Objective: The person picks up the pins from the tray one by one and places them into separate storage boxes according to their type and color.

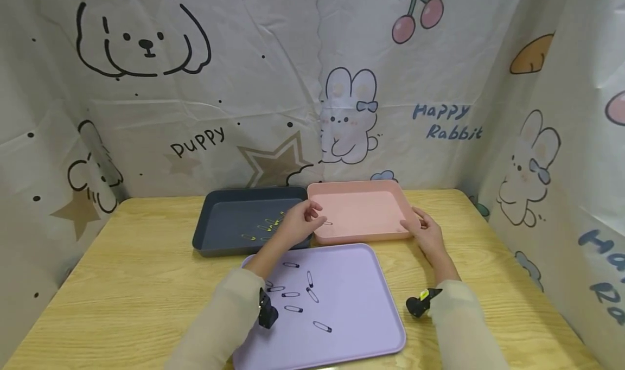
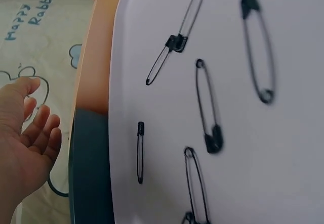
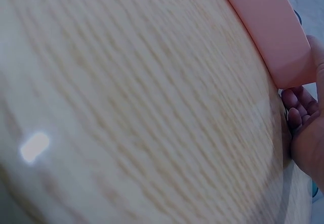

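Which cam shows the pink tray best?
Head: it shows the pink tray nearly whole, inside and rim. Right wrist shows just an outer corner; left wrist, only a strip beyond the lilac tray.

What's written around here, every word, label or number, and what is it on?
"puppy": back of the printed cloth backdrop
"Happy Rabbit": same back cloth, beside a rabbit drawing
"Ha" and "Ra": right side of the backdrop, cut off by the picture's edge
No legible text on the safety pins, lavender tray, pink tray or dark gray tray.
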The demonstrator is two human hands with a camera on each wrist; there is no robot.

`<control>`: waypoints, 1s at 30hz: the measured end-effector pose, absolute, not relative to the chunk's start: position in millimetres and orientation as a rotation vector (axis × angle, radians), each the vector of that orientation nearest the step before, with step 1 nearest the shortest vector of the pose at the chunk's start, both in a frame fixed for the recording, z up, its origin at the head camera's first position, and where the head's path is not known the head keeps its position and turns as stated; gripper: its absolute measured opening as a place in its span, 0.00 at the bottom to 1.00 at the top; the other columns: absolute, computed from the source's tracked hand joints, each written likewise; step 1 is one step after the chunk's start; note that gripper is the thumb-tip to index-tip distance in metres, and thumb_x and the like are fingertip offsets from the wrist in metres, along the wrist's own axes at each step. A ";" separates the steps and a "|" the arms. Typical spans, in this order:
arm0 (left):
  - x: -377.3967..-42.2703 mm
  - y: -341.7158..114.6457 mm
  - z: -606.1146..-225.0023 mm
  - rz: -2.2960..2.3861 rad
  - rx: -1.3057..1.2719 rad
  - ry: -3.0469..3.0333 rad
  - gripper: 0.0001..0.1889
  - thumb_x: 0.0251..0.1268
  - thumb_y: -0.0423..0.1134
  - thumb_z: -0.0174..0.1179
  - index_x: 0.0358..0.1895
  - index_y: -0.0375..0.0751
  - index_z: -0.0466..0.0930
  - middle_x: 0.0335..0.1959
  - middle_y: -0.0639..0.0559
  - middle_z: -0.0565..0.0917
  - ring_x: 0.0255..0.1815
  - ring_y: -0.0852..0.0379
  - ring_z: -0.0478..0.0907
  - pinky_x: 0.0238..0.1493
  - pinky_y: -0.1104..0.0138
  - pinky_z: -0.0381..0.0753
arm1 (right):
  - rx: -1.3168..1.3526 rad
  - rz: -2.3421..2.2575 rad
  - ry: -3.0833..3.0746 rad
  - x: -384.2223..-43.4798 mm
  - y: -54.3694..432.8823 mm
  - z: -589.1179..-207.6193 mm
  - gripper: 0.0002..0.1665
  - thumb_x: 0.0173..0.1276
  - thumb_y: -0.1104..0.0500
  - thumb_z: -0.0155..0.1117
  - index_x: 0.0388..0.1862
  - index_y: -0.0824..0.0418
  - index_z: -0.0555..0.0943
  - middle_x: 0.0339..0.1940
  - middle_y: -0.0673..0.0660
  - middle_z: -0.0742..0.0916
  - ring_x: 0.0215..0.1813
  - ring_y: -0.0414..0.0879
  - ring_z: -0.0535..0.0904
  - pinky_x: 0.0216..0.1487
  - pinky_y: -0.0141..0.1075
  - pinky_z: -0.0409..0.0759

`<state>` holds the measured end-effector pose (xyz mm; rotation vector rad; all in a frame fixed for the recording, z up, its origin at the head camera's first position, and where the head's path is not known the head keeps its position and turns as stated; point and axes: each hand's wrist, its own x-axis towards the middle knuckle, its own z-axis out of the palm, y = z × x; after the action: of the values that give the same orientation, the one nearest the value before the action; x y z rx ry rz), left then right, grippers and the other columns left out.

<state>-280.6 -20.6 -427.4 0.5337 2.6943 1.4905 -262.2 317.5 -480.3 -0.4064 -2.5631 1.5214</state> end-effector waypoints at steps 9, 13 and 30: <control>-262.4 -30.6 -427.8 1.477 0.678 2.594 0.15 0.58 0.43 0.62 0.46 0.41 0.77 0.40 0.45 0.79 0.34 0.59 0.73 0.34 0.69 0.72 | -0.468 1.503 -2.584 -261.5 316.1 -480.4 0.44 0.61 0.39 0.60 0.73 0.49 0.59 0.57 0.60 0.70 0.52 0.46 0.63 0.43 0.31 0.65; -253.9 -33.9 -426.6 1.452 0.787 2.570 0.16 0.57 0.42 0.64 0.47 0.39 0.77 0.38 0.45 0.79 0.33 0.60 0.73 0.36 0.70 0.74 | -0.475 1.490 -2.593 -260.6 314.4 -478.0 0.43 0.62 0.39 0.59 0.73 0.50 0.58 0.57 0.61 0.70 0.52 0.47 0.63 0.43 0.32 0.64; -200.3 -44.8 -430.0 1.147 0.996 2.446 0.21 0.56 0.47 0.65 0.50 0.41 0.77 0.44 0.47 0.80 0.45 0.52 0.76 0.42 0.68 0.74 | -0.467 1.510 -2.593 -260.8 313.2 -477.1 0.44 0.62 0.40 0.60 0.74 0.50 0.58 0.56 0.59 0.70 0.50 0.45 0.63 0.41 0.29 0.65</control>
<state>-200.3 -44.8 -430.0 0.9956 2.4458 1.1469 -260.8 313.2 -477.1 -0.4669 -2.5928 1.5104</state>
